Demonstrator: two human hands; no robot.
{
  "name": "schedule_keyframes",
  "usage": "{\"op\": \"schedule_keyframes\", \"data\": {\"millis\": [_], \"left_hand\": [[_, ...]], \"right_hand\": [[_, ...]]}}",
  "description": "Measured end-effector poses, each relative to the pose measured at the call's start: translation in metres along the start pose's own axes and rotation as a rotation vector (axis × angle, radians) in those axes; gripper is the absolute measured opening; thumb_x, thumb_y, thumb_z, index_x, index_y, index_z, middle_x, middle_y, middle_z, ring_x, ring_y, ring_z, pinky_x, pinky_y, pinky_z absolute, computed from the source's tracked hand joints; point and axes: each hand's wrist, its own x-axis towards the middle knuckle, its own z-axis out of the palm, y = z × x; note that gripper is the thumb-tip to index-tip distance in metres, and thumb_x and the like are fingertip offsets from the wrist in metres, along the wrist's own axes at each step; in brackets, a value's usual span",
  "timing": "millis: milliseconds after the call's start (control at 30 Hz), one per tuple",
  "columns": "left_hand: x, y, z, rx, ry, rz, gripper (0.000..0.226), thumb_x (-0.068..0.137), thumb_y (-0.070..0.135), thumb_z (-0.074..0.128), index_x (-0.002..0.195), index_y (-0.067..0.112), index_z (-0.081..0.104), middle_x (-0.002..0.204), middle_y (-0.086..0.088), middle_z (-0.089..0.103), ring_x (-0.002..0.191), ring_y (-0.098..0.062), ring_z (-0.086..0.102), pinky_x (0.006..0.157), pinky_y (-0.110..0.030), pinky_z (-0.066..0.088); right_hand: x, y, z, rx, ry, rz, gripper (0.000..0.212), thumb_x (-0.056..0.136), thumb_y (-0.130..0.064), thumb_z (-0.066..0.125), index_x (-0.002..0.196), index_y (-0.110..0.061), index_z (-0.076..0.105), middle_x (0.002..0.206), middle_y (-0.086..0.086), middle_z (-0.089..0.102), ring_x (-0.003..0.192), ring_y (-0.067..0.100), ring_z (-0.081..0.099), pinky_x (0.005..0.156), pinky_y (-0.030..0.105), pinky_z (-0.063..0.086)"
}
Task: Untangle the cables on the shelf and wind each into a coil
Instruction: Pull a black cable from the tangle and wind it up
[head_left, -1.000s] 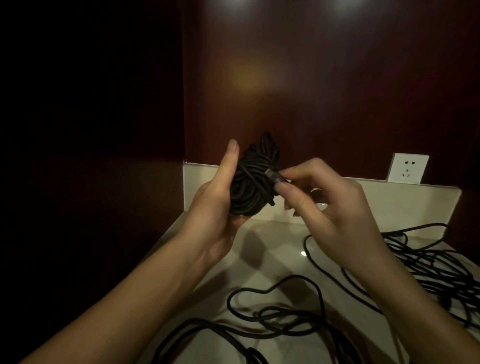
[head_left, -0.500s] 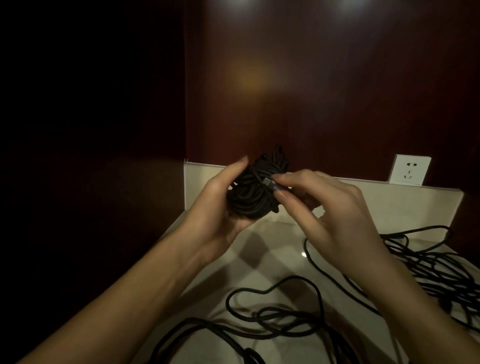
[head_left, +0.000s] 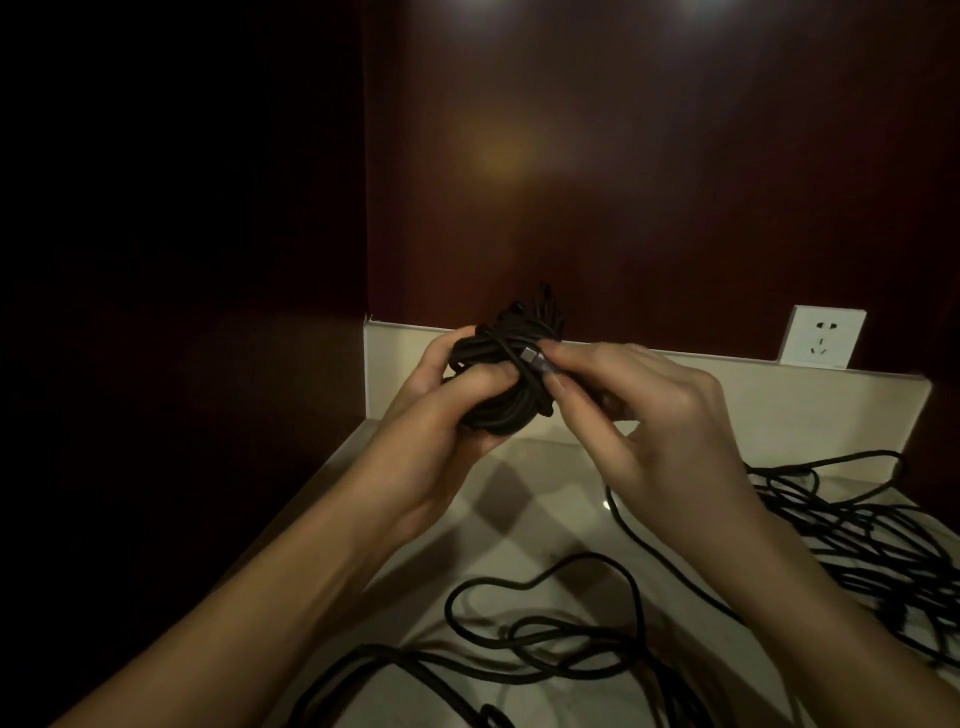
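A black cable coil (head_left: 501, 410) is held up above the pale shelf (head_left: 524, 519), near the back wall. My left hand (head_left: 441, 415) grips the coil, thumb pressed across its front. My right hand (head_left: 644, 415) pinches the cable's grey plug end (head_left: 535, 360) against the coil's upper right side. More black cable lies loose on the shelf: a tangle (head_left: 872, 535) at the right and open loops (head_left: 545, 639) in front.
A white wall socket (head_left: 823, 336) sits on the dark wooden back wall at the right. A low pale upstand (head_left: 779, 400) runs along the back of the shelf. Dark wall closes the left side.
The coil has come down a little and my left thumb has folded over its front. My right hand has brought the plug end in against the coil.
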Motion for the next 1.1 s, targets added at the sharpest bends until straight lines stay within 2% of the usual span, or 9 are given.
{"op": "schedule_keyframes", "data": {"millis": [167,367,533,667,733,800,900,967,1100], "left_hand": [[0.001,-0.002,-0.001,0.028,0.023,0.016,0.058,0.078,0.008,0.074,0.132,0.009,0.053,0.112,-0.009,0.073,0.107,-0.022,0.071,0.092,-0.034,0.058],[0.001,-0.001,-0.001,0.087,0.017,0.028,0.060,0.072,0.015,0.070,0.130,0.010,0.054,0.100,-0.003,0.075,0.097,-0.018,0.074,0.081,-0.026,0.059],[0.006,0.006,-0.004,0.178,-0.014,-0.003,0.067,0.064,0.014,0.073,0.128,0.012,0.054,0.097,-0.002,0.077,0.095,-0.020,0.075,0.080,-0.024,0.059],[0.008,0.009,-0.010,0.260,-0.046,-0.022,0.067,0.066,0.013,0.076,0.129,0.013,0.054,0.100,-0.003,0.077,0.096,-0.020,0.074,0.080,-0.022,0.058],[0.009,0.013,-0.014,0.317,-0.075,-0.029,0.064,0.069,0.014,0.074,0.130,0.016,0.054,0.096,0.003,0.077,0.095,-0.015,0.074,0.076,-0.020,0.057],[0.009,0.019,-0.018,0.301,-0.112,-0.054,0.058,0.075,0.016,0.070,0.130,0.015,0.055,0.102,0.000,0.076,0.098,-0.015,0.073,0.076,-0.020,0.056],[0.008,0.021,-0.019,0.263,-0.113,-0.059,0.053,0.077,0.022,0.067,0.128,0.014,0.057,0.104,-0.004,0.075,0.097,-0.013,0.073,0.074,-0.020,0.057],[0.008,0.019,-0.018,0.254,-0.092,-0.043,0.052,0.077,0.025,0.067,0.127,0.013,0.057,0.103,-0.003,0.075,0.096,-0.012,0.073,0.074,-0.020,0.056],[0.009,0.015,-0.020,0.223,-0.040,-0.025,0.059,0.077,0.025,0.068,0.133,0.013,0.054,0.114,-0.008,0.074,0.104,-0.015,0.072,0.078,-0.022,0.058]], "right_hand": [[0.004,0.003,0.000,-0.103,-0.027,-0.065,0.022,0.094,-0.012,0.063,0.112,-0.004,0.071,0.093,0.004,0.073,0.074,0.019,0.061,0.065,0.034,0.053],[0.005,0.006,0.001,-0.307,-0.073,-0.153,0.023,0.096,-0.010,0.059,0.115,-0.001,0.070,0.076,0.007,0.063,0.067,0.024,0.054,0.055,0.040,0.049],[0.001,0.021,0.004,-0.384,-0.212,-0.229,0.056,0.077,0.018,0.068,0.131,0.006,0.059,0.082,0.011,0.061,0.072,0.025,0.051,0.055,0.038,0.048],[0.008,0.029,0.002,-0.284,-0.305,-0.342,0.040,0.088,0.005,0.066,0.127,0.001,0.060,0.088,0.009,0.065,0.078,0.022,0.058,0.059,0.038,0.053],[0.012,0.030,0.001,-0.185,-0.367,-0.301,0.027,0.097,-0.015,0.056,0.123,-0.010,0.052,0.090,0.007,0.067,0.078,0.021,0.063,0.062,0.037,0.053],[0.016,0.030,0.000,-0.109,-0.384,-0.235,0.024,0.096,-0.025,0.050,0.117,-0.014,0.047,0.089,0.003,0.067,0.077,0.016,0.063,0.065,0.029,0.048],[0.016,0.027,0.004,0.038,-0.279,-0.160,0.021,0.096,-0.018,0.055,0.110,-0.005,0.063,0.088,-0.002,0.062,0.078,0.011,0.057,0.069,0.021,0.044],[0.010,0.025,0.010,0.171,-0.187,-0.053,0.020,0.096,-0.011,0.060,0.111,-0.003,0.069,0.089,-0.004,0.062,0.080,0.011,0.059,0.072,0.023,0.047],[-0.007,0.020,0.024,0.278,-0.164,0.108,0.032,0.095,-0.010,0.060,0.126,-0.016,0.064,0.096,-0.001,0.057,0.091,0.008,0.058,0.078,0.018,0.045]]}}
